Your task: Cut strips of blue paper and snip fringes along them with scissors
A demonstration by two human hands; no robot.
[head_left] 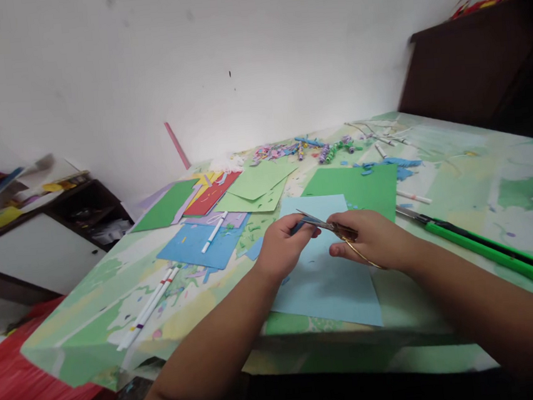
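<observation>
My right hand [369, 237] is wrapped round the handles of a pair of scissors [323, 223], whose gold-coloured loop shows below the fingers. The blades point left and stand slightly apart. Close by, my left hand [283, 245] pinches a small piece of blue paper [298, 226] at the blades; most of the piece is hidden by the fingers. Both hands hover over a light blue sheet [336, 287] lying near the table's front edge. A few blue scraps [285, 280] lie on and beside that sheet.
Green [359, 185], red [212, 194] and blue sheets [190, 245] spread across the table. A green cutter [492, 247] lies at right, white marker pens [151, 305] at left. Paper scraps [276, 153] and twigs [373, 133] sit at the back. A red plastic bag [39, 385] is lower left.
</observation>
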